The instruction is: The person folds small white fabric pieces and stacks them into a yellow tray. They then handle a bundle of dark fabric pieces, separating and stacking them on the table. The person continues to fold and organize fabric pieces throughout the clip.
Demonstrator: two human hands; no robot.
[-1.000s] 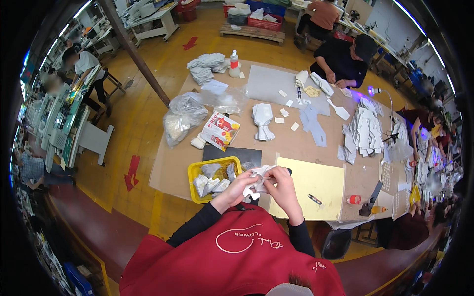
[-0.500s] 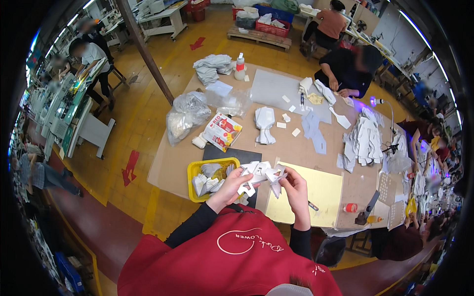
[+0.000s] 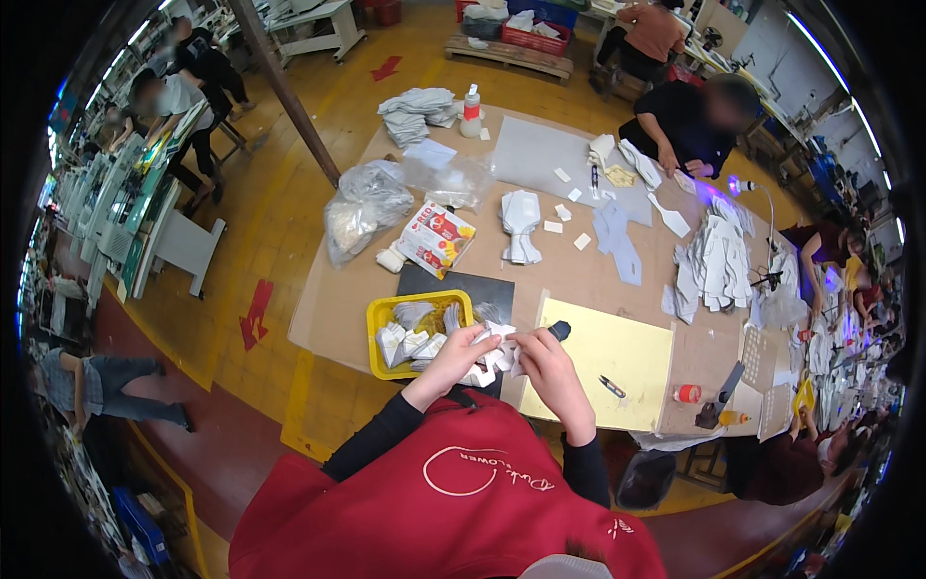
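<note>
Basket (image 3: 381, 311) left of sheet (image 3: 617, 352) — pieces (image 3: 391, 343) in it | snips (image 3: 612, 387) on sheet | packet (image 3: 437, 238) behind basket

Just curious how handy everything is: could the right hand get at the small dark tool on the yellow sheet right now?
Probably yes: the small dark tool lies on the yellow sheet, right of the right hand, with nothing seen between them, though that hand is occupied with white pieces.

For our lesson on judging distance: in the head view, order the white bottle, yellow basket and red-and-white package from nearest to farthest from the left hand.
1. Yellow basket: just left of the left hand.
2. Red-and-white package: beyond the basket.
3. White bottle: near the table's far edge.
</note>
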